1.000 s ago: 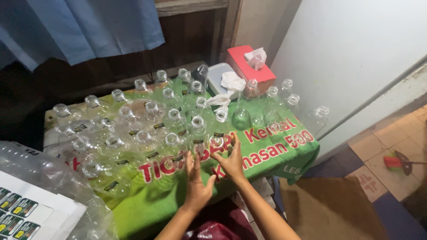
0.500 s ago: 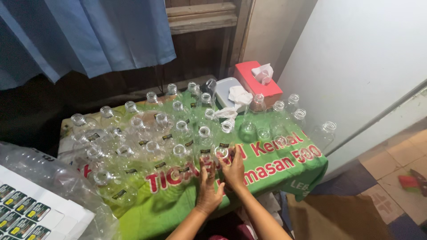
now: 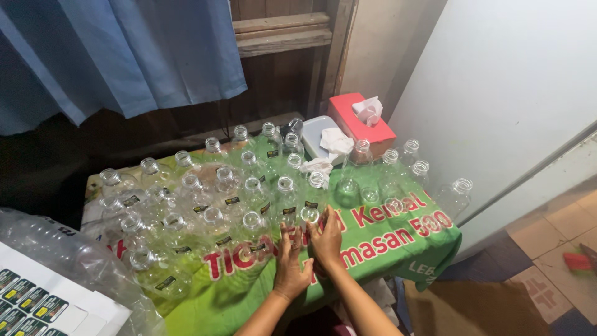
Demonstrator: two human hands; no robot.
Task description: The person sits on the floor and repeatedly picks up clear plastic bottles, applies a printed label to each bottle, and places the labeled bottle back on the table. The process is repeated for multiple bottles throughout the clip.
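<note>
Sheet of small dark labels point(image 3: 28, 302), at 8 o'clock, lying on a white card beside a clear plastic bag point(image 3: 68, 255).

Clear plastic bottles point(image 3: 205, 199), uncapped, upright in rows over the left and centre of the worktop point(image 3: 398, 249), which carries a green printed cover.

Left hand point(image 3: 291, 264), at 6 o'clock, fingers spread narrow and pressed on the side of a clear bottle point(image 3: 308, 218) at the worktop's near edge.

Right hand point(image 3: 328, 239), just beside the left, fingers curved round the same bottle.

White tub point(image 3: 314, 130) and red tissue box point(image 3: 360, 121), at 12 to 1 o'clock.

Further bottles point(image 3: 454, 193), at 2 o'clock.
</note>
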